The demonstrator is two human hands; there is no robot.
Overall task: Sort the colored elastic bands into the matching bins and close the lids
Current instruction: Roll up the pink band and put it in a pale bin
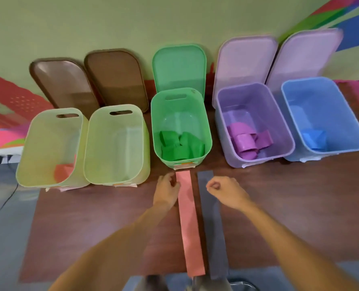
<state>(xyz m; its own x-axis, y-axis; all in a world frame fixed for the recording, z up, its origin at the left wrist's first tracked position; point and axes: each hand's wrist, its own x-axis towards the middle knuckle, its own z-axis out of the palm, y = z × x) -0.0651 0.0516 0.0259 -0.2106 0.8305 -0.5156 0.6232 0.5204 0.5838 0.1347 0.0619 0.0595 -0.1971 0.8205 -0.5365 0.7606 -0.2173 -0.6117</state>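
Head view, bands: a long salmon-pink flat elastic band (190, 223) lies straight on the dark brown wooden table (90, 217), its far end just before the green bin. A dark grey flat band (213, 227) lies parallel just beside it, on its right.
Left hand (167, 191): its curled fingertips meet the pink band's left edge near the far end. I cannot tell whether they pinch it.
Right hand (226, 191): its thumb rests against curled fingers at the grey band's right edge. I cannot tell whether it has hold.
Risk, snag: both bands overhang the near table edge, so I judge a one-ended lift could drag or drop them.
Risk, wrong bin: two pale yellow-green translucent bins (90, 143) look alike. Only the leftmost holds a pink piece (64, 171).
Other bins: the green plastic bin (208, 127), the purple bin (279, 114) and the blue bin (342, 114) hold matching bands.
Lids: the brown (63, 85), green (179, 68) and lilac (244, 61) lids lean open against the wall.
In the way: nothing lies between the hands and the bins.
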